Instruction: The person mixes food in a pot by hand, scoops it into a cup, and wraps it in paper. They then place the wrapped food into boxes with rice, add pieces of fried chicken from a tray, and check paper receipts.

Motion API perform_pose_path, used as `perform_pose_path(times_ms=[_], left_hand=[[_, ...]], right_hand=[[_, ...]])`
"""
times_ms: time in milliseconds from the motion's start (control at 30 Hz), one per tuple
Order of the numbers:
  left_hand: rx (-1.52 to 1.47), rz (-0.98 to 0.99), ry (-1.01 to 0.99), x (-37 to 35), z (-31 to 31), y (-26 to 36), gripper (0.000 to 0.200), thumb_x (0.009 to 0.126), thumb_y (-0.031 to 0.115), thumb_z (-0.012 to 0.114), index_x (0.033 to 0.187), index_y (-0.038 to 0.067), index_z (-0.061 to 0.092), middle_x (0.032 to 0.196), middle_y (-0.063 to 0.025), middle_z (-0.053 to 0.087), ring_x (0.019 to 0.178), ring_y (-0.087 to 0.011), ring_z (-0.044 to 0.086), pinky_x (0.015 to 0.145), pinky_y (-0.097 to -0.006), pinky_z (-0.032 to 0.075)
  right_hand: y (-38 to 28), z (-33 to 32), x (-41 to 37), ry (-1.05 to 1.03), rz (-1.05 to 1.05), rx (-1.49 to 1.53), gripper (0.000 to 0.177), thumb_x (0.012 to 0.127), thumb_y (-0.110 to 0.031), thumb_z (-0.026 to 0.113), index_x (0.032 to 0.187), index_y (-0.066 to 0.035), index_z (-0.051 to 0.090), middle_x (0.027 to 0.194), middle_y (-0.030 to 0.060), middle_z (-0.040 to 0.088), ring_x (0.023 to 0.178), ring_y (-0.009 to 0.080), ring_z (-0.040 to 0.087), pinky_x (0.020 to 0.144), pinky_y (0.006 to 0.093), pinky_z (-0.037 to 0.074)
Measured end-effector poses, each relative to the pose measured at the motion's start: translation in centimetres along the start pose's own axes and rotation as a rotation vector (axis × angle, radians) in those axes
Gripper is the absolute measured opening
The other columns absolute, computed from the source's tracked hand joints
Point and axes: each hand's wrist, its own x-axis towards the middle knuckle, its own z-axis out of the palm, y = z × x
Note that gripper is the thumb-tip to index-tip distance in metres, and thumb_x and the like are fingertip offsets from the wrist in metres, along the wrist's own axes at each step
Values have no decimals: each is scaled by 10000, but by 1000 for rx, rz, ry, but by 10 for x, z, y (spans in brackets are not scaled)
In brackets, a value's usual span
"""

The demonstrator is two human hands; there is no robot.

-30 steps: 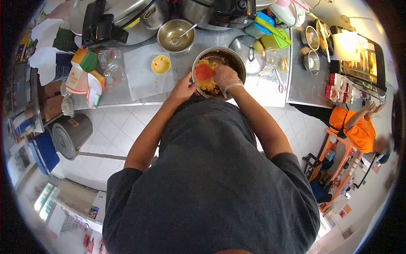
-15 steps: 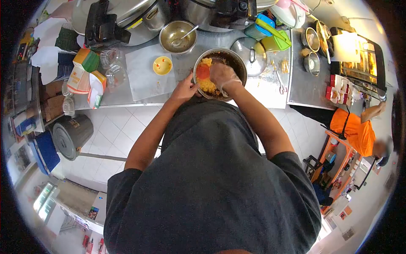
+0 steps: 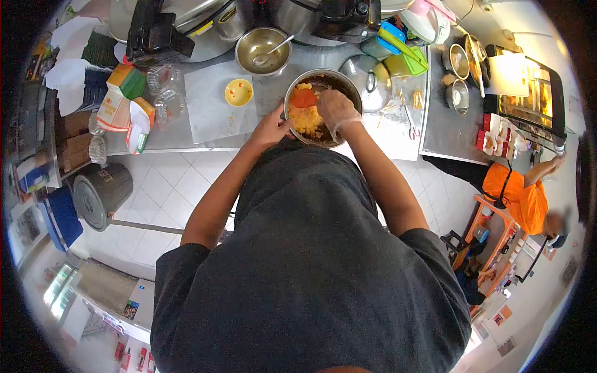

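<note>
A round metal pot (image 3: 356, 93) stands at the front edge of the counter, its inner wall browned. Inside lies crumbly yellow food (image 3: 306, 120) with a smooth orange-red patch (image 3: 303, 98) on top. My left hand (image 3: 272, 129) grips the pot's near left rim, thumb and fingers closed on it. In a clear plastic glove, my right hand (image 3: 339, 110) is inside the pot at the right of the food. Its fingers curl downward, and what they hold, if anything, is hidden.
Behind the pot are a metal bowl (image 3: 247, 51) with a spoon and a domed lid (image 3: 367, 96). A small yellow bowl (image 3: 239, 92) sits on white paper (image 3: 208, 118). Scissors (image 3: 411, 122) lie to the right. A person in orange (image 3: 522, 196) stands at far right.
My right hand has shifted slightly right in the pot, showing more of the yellow food. The orange-red patch looks changed in shape. My left hand stays on the rim.
</note>
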Motion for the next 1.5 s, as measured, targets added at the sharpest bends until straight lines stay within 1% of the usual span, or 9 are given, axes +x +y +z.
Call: perform_pose_path(times_ms=[67, 367, 467, 700, 800, 933, 1167, 1300, 1500], left_hand=[[-43, -13, 3, 2, -1, 1, 725, 1030, 97, 571, 1636, 23, 180, 978, -193, 765, 761, -269, 785, 728, -358, 586], [-95, -2, 3, -2, -1, 9, 706, 1036, 69, 554, 1634, 18, 182, 1084, -228, 734, 804, -269, 782, 703, -356, 602], [-159, -6, -25, 0, -1, 4, 698, 1035, 56, 553, 1631, 18, 190, 1120, -230, 721, 804, -267, 778, 696, -358, 614], [-108, -53, -47, -2, -4, 20, 694, 1042, 41, 557, 1635, 39, 196, 1227, -208, 688, 847, -262, 772, 733, -360, 633], [-122, -44, -55, 0, -4, 15, 675, 1044, 35, 552, 1628, 40, 215, 1262, -203, 679, 860, -264, 770, 743, -364, 640], [-97, -64, -71, 3, -4, 4, 637, 1044, 17, 542, 1609, 30, 248, 1264, -202, 677, 854, -266, 770, 733, -363, 644], [-122, -7, -85, 9, -3, -13, 662, 1042, 59, 542, 1616, 51, 214, 1053, -214, 752, 776, -267, 787, 707, -360, 597], [-169, 6, -79, 9, -4, -13, 680, 1034, 38, 539, 1623, 50, 198, 1057, -206, 752, 772, -279, 786, 683, -363, 600], [-146, -2, -49, 3, -3, -1, 707, 1030, 24, 539, 1636, 47, 175, 1074, -205, 747, 776, -290, 784, 703, -365, 614]], right_hand=[[-2, 4, -2, 32, 235, 237, 261, 945, -176, 577, 988, 11, 755, 986, 212, 749, 973, 372, 745, 865, 446, 605], [40, 56, 37, 43, -97, -116, 267, 932, -180, 591, 1050, 4, 745, 1102, 225, 730, 1078, 382, 715, 890, 465, 593], [-1, 2, 13, 49, 244, 262, 255, 927, -172, 611, 1059, -1, 748, 1123, 241, 730, 1054, 388, 725, 905, 475, 590], [-15, -26, 11, -61, 246, 222, 256, 918, -184, 632, 1067, -28, 771, 1118, 242, 732, 1090, 384, 716, 919, 457, 587], [20, 35, 36, 53, 111, 115, 224, 904, -160, 635, 1011, -20, 772, 1008, 236, 747, 989, 381, 744, 853, 462, 605], [32, -20, 2, 44, -100, -246, 221, 922, -150, 612, 988, -1, 761, 965, 267, 749, 897, 402, 761, 796, 498, 614], [9, -15, 14, 123, 372, 269, 215, 933, -174, 623, 1002, -33, 771, 1035, 234, 751, 997, 385, 748, 844, 478, 614], [7, 15, 26, 130, -21, 31, 223, 872, -183, 651, 987, -33, 771, 1056, 224, 758, 948, 366, 761, 808, 457, 625], [1, -18, -46, 306, -79, 23, 196, 902, -246, 639, 894, -99, 769, 840, 168, 741, 760, 356, 741, 652, 486, 593]])
